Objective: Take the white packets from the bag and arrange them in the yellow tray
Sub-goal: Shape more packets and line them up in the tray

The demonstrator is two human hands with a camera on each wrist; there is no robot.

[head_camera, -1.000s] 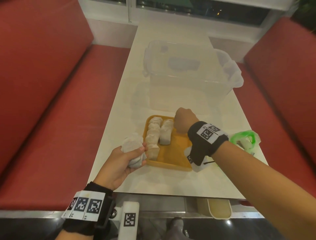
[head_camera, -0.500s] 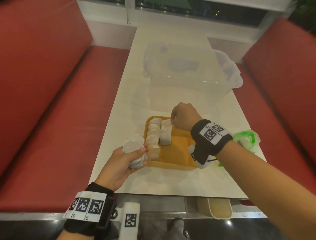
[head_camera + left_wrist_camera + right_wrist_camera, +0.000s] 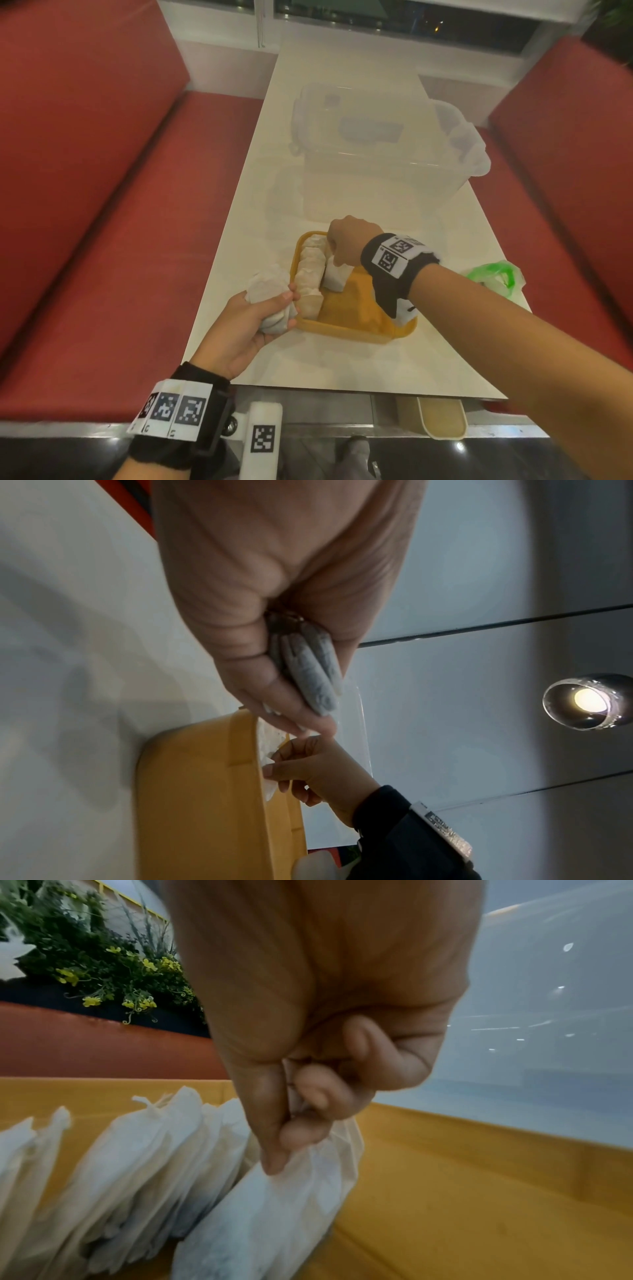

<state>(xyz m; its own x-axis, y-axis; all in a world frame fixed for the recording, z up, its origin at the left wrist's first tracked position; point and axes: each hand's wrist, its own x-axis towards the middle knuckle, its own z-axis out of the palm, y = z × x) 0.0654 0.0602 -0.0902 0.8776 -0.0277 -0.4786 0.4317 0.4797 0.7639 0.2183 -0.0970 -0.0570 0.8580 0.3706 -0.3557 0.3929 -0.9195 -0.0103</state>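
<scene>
A yellow tray (image 3: 352,308) sits near the front of the white table, with a row of white packets (image 3: 310,274) along its left side. My right hand (image 3: 337,251) is over the tray's far left corner and pinches the top of one white packet (image 3: 274,1204), which leans against the row (image 3: 143,1156). My left hand (image 3: 270,308), just left of the tray, grips a bunch of white packets (image 3: 269,291); in the left wrist view they (image 3: 308,669) show between thumb and fingers beside the tray's wall (image 3: 192,791). A green bag (image 3: 496,275) lies at the table's right edge.
A large clear plastic bin (image 3: 383,154) stands on the table behind the tray. Red bench seats (image 3: 102,222) flank the table on both sides. A beige container (image 3: 442,416) sits below the table's front edge.
My right hand has shifted slightly left toward the tray's far left corner with its packet. My left hand keeps the bunch beside the tray.
</scene>
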